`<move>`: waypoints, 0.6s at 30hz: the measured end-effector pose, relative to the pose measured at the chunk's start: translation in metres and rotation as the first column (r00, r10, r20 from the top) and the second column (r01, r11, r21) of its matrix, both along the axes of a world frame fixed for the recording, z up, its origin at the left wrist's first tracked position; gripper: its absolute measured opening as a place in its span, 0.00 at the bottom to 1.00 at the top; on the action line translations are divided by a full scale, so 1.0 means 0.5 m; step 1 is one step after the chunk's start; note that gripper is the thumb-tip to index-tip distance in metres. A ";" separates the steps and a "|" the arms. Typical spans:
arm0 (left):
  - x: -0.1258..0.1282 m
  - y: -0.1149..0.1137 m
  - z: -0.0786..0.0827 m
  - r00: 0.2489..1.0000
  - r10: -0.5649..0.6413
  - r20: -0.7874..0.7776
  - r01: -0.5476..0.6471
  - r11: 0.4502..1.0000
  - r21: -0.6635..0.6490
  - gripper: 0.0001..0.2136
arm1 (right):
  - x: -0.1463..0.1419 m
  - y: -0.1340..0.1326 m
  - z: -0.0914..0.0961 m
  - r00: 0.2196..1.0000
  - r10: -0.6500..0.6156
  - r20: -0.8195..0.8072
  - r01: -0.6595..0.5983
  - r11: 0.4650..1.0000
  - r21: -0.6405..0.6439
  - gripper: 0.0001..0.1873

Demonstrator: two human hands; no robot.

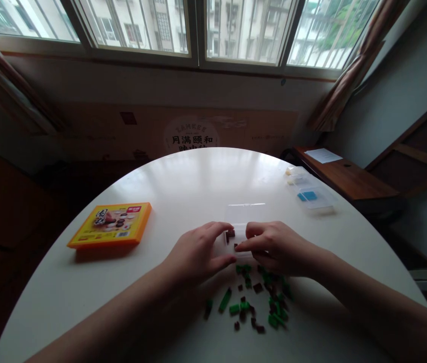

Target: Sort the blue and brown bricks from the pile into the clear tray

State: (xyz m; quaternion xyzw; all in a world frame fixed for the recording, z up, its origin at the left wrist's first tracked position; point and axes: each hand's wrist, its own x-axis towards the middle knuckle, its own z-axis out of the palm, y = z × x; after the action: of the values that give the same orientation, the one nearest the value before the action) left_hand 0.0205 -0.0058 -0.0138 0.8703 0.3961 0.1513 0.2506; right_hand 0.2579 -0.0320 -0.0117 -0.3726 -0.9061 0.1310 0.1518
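My left hand point(198, 249) is curved around the left side of a small clear plastic box point(241, 252), thumb at the near edge and fingertips at the far edge. Inside the box's left part lie a few dark brown building bricks point(230, 233). My right hand point(279, 247) reaches in from the right with its fingers bent. One fingertip meets a small brown brick point(235, 246) in the box; the thumb is partly hidden. The box's clear lid point(246, 212) is folded back on the far side. Loose green bricks point(224, 300) and brown bricks point(258, 288) are scattered in front of both hands.
A yellow-orange game box point(113, 224) lies on the left of the round white table point(183, 176). At the far right edge are clear plastic boxes point(321, 196) with a blue piece point(307, 195) inside. Beyond stands a brown wooden desk point(365, 176) with papers point(323, 156).
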 end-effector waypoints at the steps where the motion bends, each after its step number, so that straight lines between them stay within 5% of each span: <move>1: 0.001 0.000 -0.001 1.000 0.007 -0.004 -0.007 1.000 -0.005 0.23 | -0.002 0.000 -0.002 1.000 -0.004 0.010 0.004 1.000 -0.002 0.19; 18: 0.002 0.002 -0.004 1.000 0.005 0.023 -0.005 1.000 -0.008 0.24 | -0.012 0.008 -0.009 0.994 -0.104 0.036 0.100 0.989 0.107 0.15</move>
State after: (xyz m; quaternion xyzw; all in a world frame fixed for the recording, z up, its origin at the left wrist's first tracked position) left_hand 0.0215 -0.0048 -0.0159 0.8664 0.3961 0.1604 0.2582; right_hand 0.2517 -0.0281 -0.0161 -0.4125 -0.8945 0.0675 0.1587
